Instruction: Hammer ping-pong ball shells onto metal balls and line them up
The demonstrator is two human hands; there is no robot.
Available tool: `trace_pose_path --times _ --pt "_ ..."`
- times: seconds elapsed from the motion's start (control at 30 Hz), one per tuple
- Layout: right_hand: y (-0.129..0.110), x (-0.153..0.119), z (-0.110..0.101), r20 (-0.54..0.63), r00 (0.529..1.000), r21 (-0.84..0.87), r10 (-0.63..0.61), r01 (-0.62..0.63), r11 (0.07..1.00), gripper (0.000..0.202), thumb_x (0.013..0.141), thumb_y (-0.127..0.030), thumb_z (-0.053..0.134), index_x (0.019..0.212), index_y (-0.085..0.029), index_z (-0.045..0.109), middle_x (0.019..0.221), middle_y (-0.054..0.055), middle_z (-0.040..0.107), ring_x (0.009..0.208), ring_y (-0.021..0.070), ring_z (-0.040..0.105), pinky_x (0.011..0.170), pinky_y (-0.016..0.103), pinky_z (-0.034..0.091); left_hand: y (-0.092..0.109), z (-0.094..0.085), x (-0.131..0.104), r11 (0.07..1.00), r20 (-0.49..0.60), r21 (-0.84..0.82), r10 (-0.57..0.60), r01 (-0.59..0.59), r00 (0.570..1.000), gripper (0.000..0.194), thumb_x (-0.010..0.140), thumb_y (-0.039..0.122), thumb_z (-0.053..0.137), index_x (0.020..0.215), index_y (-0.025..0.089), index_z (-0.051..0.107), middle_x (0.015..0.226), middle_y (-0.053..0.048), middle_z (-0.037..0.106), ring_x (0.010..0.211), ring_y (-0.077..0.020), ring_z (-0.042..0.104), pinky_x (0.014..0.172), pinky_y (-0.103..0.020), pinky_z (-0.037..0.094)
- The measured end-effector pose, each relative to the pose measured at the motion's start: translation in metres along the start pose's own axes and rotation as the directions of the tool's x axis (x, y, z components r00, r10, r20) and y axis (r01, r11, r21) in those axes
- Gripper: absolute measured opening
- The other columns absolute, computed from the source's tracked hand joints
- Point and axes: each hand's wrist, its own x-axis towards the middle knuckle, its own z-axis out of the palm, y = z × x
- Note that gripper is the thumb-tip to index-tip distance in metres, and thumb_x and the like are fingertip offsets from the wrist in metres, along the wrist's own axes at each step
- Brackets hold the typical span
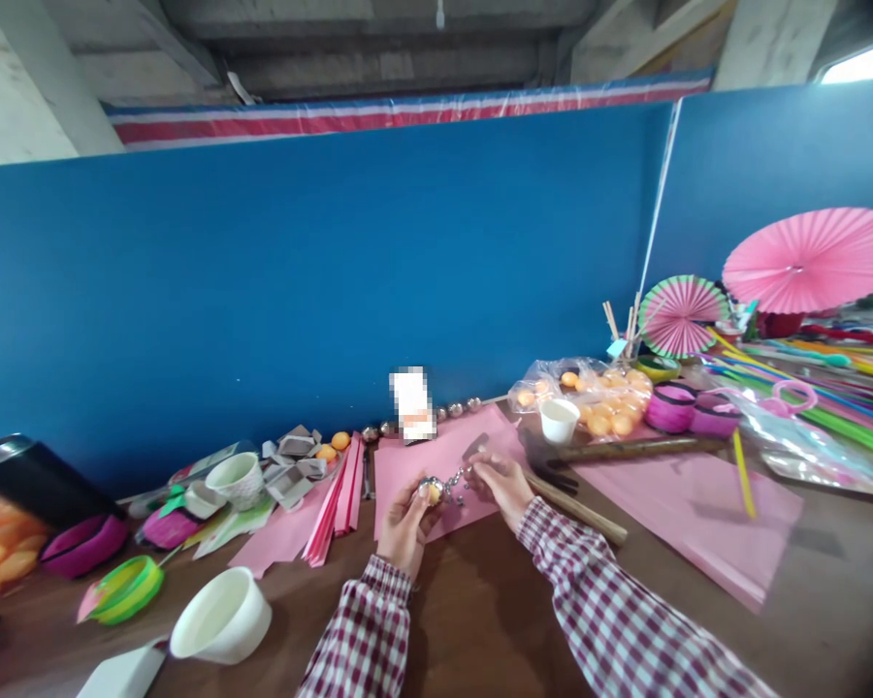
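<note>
My left hand [404,528] is closed around a small round shiny silver piece [432,490] with a yellowish face. From it runs a short silver chain [456,479] with small dangling bits. The chain's far end is pinched between the fingertips of my right hand [504,487], so it spans the gap between the hands. Both hands are just above a pink paper sheet [400,475]. Fine details of the silver piece are too small to tell. By my right wrist lies a hammer with a wooden handle [589,514].
A row of silver balls [455,411] lies behind the sheet. On the left are a white bowl [222,620], a patterned cup [237,482] and folded pink strips [345,494]. Rightward are a white cup [559,421], bagged orange balls [615,407] and pink paper [698,514]. A blue partition [335,271] stands behind.
</note>
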Motion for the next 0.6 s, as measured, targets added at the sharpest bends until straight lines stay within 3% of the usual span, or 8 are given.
trace_pose_path --times 0.47,0.6 --pt "0.01 0.005 -0.003 0.088 0.989 -0.111 -0.117 0.126 0.986 0.03 0.057 -0.032 0.066 0.08 -0.016 0.056 0.068 0.0 0.061 0.053 0.0088 0.055 0.046 0.019 0.041 0.0 0.0 -0.001 1.0 0.074 -0.012 0.004 -0.003 0.997 0.042 0.065 0.021 0.066 0.105 0.016 0.056 0.09 -0.007 0.064 0.081 -0.016 0.062 0.076 -0.029 0.049" --pt "0.011 0.006 -0.004 0.117 0.981 -0.149 -0.156 0.173 0.974 0.028 0.057 -0.033 0.066 0.078 -0.016 0.056 0.067 0.0 0.061 0.054 0.0088 0.054 0.048 0.02 0.041 -0.002 -0.001 0.0 1.0 0.05 -0.016 0.015 -0.014 0.999 0.045 0.062 0.02 0.067 0.106 0.016 0.055 0.089 -0.007 0.064 0.08 -0.0144 0.061 0.076 -0.027 0.048"
